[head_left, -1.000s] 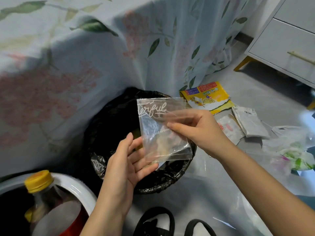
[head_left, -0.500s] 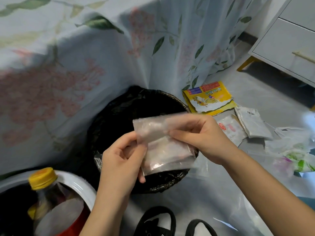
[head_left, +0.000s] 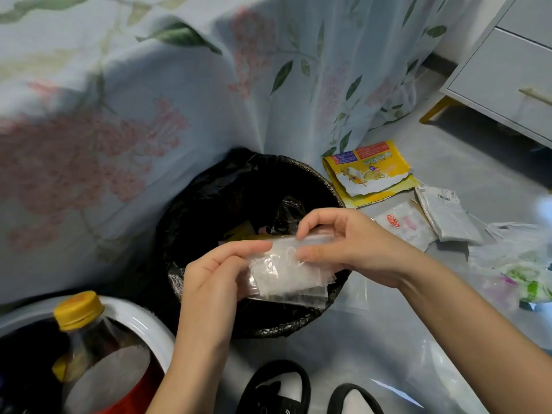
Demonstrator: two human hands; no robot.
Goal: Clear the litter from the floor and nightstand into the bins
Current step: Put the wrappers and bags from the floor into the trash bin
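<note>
Pinching clear bag (head_left: 286,273), both hands (head_left: 212,282) (head_left: 349,249) above black bin (head_left: 191,222) rim.

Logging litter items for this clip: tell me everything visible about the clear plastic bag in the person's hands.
The clear plastic bag is thin, see-through film, crumpled and folded over on itself into a small wad, with faint white print. The left hand pinches its left end, the right hand its top right. It sits in the air just above the near rim of the black-lined bin, not yet dropped.

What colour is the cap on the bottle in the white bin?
Yellow cap, clearest in the head view.
</note>
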